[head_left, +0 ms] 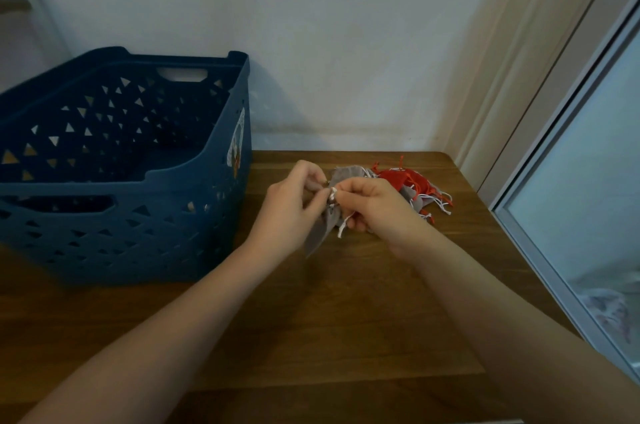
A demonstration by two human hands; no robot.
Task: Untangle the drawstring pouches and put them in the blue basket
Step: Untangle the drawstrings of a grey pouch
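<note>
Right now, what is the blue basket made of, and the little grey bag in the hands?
The blue basket looks like hard moulded plastic: smooth matte walls with neat triangle cut-outs. The grey pouch seems to be soft cloth, since it hangs limp and folds; which fabric is unclear. Its white drawstring looks like thin cord.

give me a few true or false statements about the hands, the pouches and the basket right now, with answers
1. Both hands pinch at the white drawstring of a grey pouch. True: left hand and right hand meet there.
2. The blue basket stands to the right of the hands. False: it stands to their left, against the wall.
3. A pile of red and grey pouches lies on the wooden table behind the right hand. True.
4. The grey pouch being worked on already lies inside the basket. False: it hangs between the hands, over the table.
5. The right hand rests flat on the table. False: its fingers curl round the string.
</note>
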